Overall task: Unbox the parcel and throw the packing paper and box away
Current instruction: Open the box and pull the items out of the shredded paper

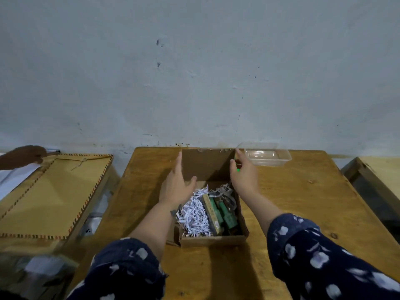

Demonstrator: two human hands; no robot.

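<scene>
Against a scuffed grey wall, both hands, left hand [176, 187] and right hand [242, 174], reach with fingers apart to the upright lid flap of the box [213, 240] mid-desk [303, 202], where a careless tug could scatter shredded paper [194, 215].

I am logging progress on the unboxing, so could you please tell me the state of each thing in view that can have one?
cardboard box: open, far flap raised upright
shredded paper: still in the box
green items: lying in the box, beside the paper
clear plastic container: lidless, upright, nothing visible inside
left hand: fingers straight, against the flap's left edge
right hand: at the flap's right edge, grip unclear
</scene>
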